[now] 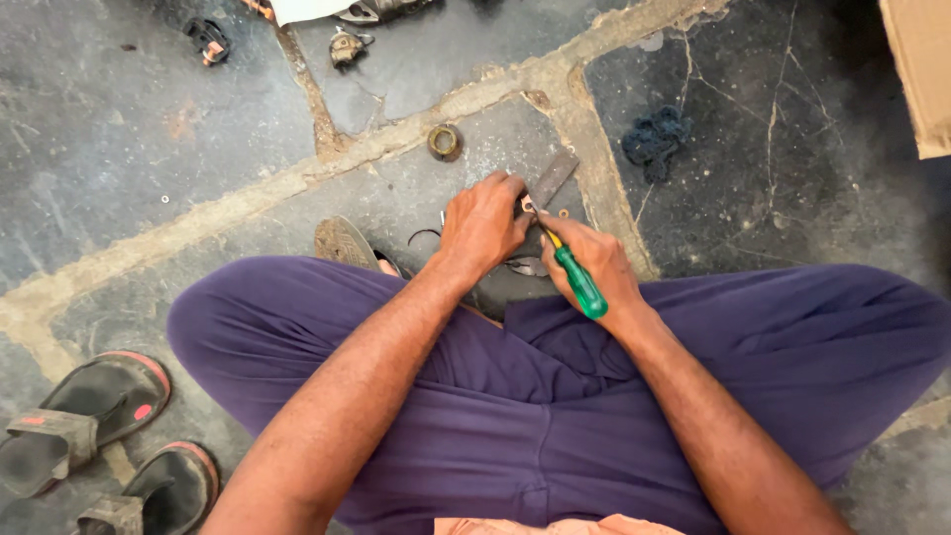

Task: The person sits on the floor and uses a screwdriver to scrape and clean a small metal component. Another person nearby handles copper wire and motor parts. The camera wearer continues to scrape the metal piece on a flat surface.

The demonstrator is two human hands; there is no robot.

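Note:
I sit cross-legged on a dark stone floor in purple trousers. My right hand (594, 260) grips a screwdriver (577, 280) with a green and yellow handle, its tip pointing up-left toward my left hand. My left hand (482, 223) is closed over a small metal part (526, 205), mostly hidden by the fingers. Both hands meet just in front of my knees. A flat grey metal bar (551, 178) lies on the floor right behind them.
A small brass ring (445, 142) lies on the floor beyond the hands. A dark blue rag (655, 139) lies to the right. Metal parts (347, 47) sit at the top. Two sandals (89, 406) lie at lower left. A cardboard box corner (923, 69) shows at top right.

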